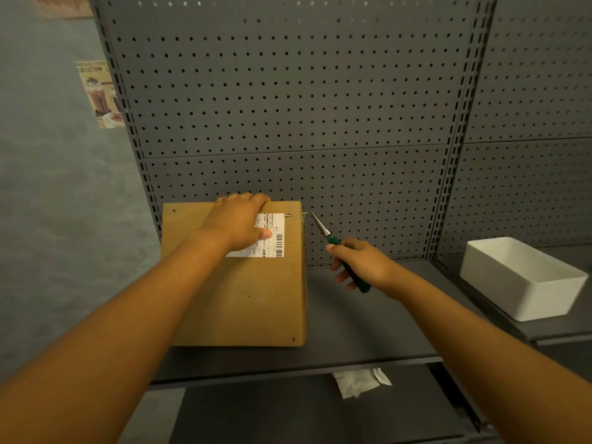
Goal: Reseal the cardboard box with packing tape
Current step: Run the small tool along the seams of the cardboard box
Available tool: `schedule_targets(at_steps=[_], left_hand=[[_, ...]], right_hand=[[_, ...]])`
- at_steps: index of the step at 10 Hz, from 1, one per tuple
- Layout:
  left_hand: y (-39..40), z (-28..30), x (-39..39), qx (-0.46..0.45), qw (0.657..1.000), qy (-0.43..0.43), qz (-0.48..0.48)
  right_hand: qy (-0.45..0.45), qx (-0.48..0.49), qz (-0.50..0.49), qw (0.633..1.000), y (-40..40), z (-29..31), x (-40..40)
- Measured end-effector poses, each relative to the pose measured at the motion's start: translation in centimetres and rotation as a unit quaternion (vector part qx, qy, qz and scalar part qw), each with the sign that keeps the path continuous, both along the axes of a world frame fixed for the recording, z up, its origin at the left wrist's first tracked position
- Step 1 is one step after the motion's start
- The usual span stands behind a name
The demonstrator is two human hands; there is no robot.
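Observation:
A brown cardboard box point(243, 299) lies flat on a grey metal shelf point(368, 322), with a white shipping label point(272, 238) near its far edge. My left hand point(238, 224) rests palm down on the far part of the box, fingers curled over its back edge and partly covering the label. My right hand point(360, 264) grips green-handled needle-nose pliers point(333, 241). Their tips point at a small metal staple point(304, 213) sticking out at the box's far right corner. No packing tape is in view.
A grey pegboard panel point(288, 107) rises behind the shelf. A white open plastic bin point(522, 277) stands on the neighbouring shelf at right. A small white packet point(357, 382) lies on the lower shelf. A poster point(99, 94) hangs on the blue wall at left.

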State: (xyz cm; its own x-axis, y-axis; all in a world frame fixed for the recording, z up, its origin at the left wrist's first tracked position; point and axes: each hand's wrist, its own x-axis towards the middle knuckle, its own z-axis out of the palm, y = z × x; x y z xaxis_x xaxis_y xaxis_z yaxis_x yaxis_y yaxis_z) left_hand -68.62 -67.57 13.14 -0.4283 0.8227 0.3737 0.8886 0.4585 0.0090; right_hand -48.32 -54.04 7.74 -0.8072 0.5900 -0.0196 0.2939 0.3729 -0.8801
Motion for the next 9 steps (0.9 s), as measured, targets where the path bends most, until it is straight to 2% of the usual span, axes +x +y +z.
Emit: schedule_targets(at_steps=[4, 9], left_hand=[[0.1, -0.2, 0.1, -0.002, 1.000, 0.003, 0.009], [0.1, -0.5, -0.2, -0.002, 1.000, 0.006, 0.005]], right_hand=[[0.005, -0.045, 0.025, 0.999, -1.2, 0.2, -1.0], [0.011, -0.031, 0.005, 0.999, -1.4, 0.7, -1.5]])
